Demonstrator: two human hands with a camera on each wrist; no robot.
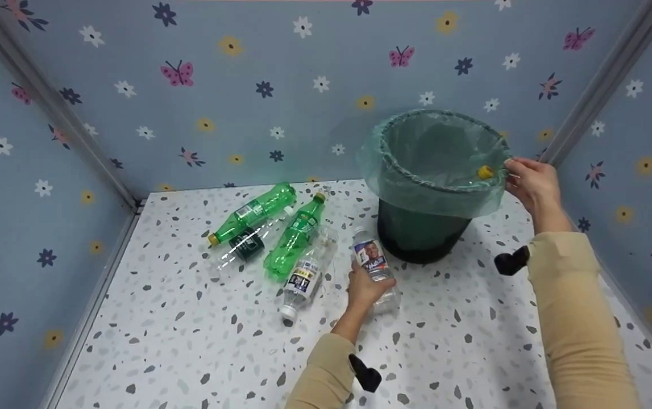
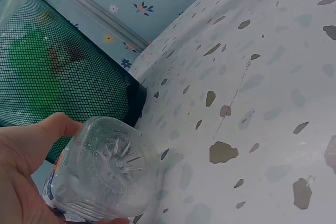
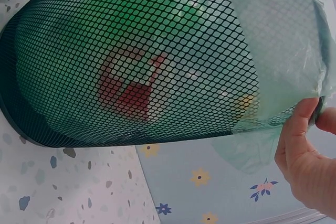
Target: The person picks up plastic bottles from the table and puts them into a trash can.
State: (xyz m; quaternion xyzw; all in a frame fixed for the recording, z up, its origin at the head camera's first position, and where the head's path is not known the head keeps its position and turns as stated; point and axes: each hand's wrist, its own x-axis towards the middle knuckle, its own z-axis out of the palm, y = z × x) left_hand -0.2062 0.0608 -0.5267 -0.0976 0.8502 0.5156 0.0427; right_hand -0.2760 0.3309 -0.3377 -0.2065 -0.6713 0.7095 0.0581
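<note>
My left hand [image 1: 365, 288] grips a clear plastic bottle [image 1: 383, 295] with a printed picture label, fingers on one side and thumb on the other. In the left wrist view the bottle's ribbed base [image 2: 119, 156] faces the camera, close over the speckled surface. A black mesh trash bin [image 1: 425, 233] stands just beyond it, lined with a thin green bag [image 1: 445, 201] folded over the rim. At the bin's right side my right hand [image 1: 535, 184] pinches the bagged rim between thumb and fingers. A yellow bottle cap [image 1: 485, 172] shows inside near that hand. Green and reddish shapes show through the mesh.
Left of the bin lie two green bottles [image 1: 296, 238] [image 1: 257, 211], a clear bottle with a dark label [image 1: 246, 244] and a clear white-capped bottle [image 1: 303, 278]. Flower-patterned walls [image 1: 280, 74] close in the speckled surface [image 1: 206, 346] at the back and both sides.
</note>
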